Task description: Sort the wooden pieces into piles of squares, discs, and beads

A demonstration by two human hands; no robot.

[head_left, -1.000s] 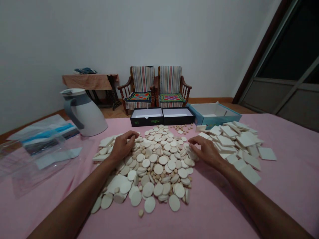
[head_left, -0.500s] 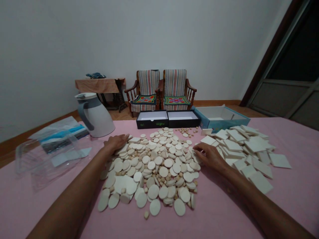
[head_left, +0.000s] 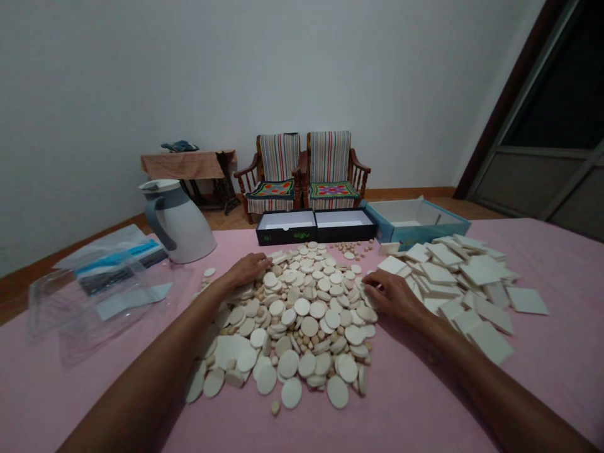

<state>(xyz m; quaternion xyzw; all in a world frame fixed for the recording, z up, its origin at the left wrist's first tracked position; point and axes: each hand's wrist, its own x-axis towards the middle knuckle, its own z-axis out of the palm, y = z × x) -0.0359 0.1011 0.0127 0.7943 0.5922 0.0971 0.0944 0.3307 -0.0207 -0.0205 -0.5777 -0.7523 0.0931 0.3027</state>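
The heap of pale round discs (head_left: 297,321) lies mid-tabletop (head_left: 557,352) before me, square tiles (head_left: 465,283) piled just to its right; I judge I am gathering the discs inward, and the next move calls for a gentle squeeze so none slide off; my left hand (head_left: 248,269) lies flat and unclenched on the heap's far left edge; my right hand (head_left: 394,294) rests loose-fingered at its right edge, gripping nothing; both forearms reach forward, well apart.

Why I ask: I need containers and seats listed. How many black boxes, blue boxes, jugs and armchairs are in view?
Black boxes: 2
Blue box: 1
White jug: 1
Striped armchairs: 2
Total: 6
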